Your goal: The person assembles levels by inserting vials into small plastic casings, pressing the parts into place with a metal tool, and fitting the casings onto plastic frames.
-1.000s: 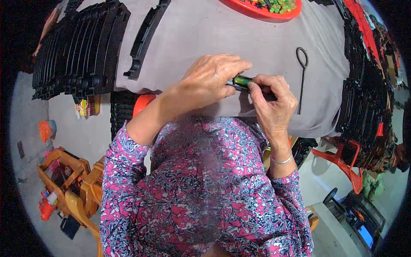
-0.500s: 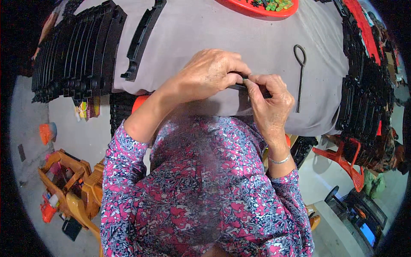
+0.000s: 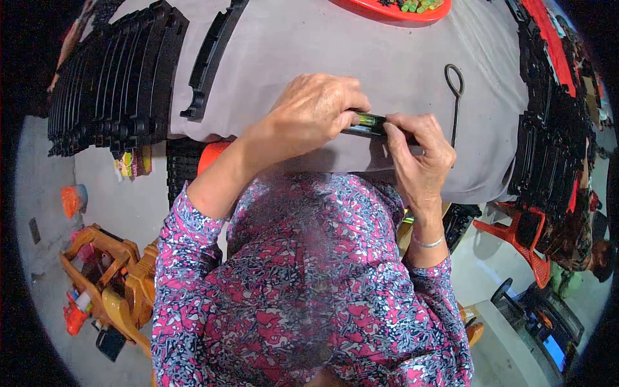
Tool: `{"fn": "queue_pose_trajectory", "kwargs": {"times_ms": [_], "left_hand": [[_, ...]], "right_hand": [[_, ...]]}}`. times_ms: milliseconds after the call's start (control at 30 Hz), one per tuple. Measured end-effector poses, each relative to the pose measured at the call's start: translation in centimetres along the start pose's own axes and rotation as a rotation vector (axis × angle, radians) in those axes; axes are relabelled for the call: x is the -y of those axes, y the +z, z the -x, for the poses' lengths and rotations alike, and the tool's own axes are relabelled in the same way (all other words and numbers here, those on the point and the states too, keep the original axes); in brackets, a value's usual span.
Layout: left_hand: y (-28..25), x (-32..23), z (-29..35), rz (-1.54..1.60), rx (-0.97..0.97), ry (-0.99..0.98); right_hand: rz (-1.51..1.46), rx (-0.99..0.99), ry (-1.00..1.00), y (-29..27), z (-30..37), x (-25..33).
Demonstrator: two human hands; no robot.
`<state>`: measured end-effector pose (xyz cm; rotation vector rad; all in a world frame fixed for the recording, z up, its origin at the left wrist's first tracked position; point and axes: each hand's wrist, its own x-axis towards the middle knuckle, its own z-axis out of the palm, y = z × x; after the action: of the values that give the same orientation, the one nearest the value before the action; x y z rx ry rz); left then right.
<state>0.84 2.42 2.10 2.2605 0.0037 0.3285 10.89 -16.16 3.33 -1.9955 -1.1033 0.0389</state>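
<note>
Both hands meet over the near part of the cloth-covered table, holding a short black spirit level (image 3: 374,128). A yellow-green vial (image 3: 367,120) shows in its slot between my fingers. My left hand (image 3: 314,108) closes its thumb and fingers on the level's left end and hides that end. With thumb and forefinger, my right hand (image 3: 422,149) pinches the right end. To the right lies a thin metal rod with a looped end (image 3: 455,97). A red plate (image 3: 393,18) at the far edge carries green vials (image 3: 422,5) and small black pieces.
Black level bodies (image 3: 126,77) stand in a row at the left, with a single black body (image 3: 209,64) lying beside them. More black bodies (image 3: 548,155) pile up along the right edge. A red plastic chair (image 3: 522,242) and wooden furniture (image 3: 109,277) stand beyond the table.
My right hand has shifted right and slightly down, uncovering the vial in the level. My left hand has barely moved. At the far right, a person has come partly into view.
</note>
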Motion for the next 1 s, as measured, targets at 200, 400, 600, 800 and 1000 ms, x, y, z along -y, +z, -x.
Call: {"fn": "queue_pose_trajectory", "kwargs": {"times_ms": [200,400,600,800,1000], "left_hand": [[0.0,0.2,-0.2,0.022,-0.015,0.017],[-0.3,0.3,-0.1,0.014,0.04,-0.024],[-1.0,-0.1,0.7,0.117,-0.069,0.021],[-3.1,-1.0,2.0,-0.01,-0.131,-0.024],[-2.0,-0.9,2.3,-0.075,-0.102,0.003]], "right_hand": [[0.278,0.105,-0.212,0.9,0.7,0.2],[0.348,0.099,-0.26,1.3,0.8,0.2],[0.009,0.004,-0.12,0.0,0.6,-0.6],[0.087,-0.269,0.053,-3.5,-1.5,-2.5],[0.009,-0.193,0.114,-3.8,-2.0,-2.6]]}}
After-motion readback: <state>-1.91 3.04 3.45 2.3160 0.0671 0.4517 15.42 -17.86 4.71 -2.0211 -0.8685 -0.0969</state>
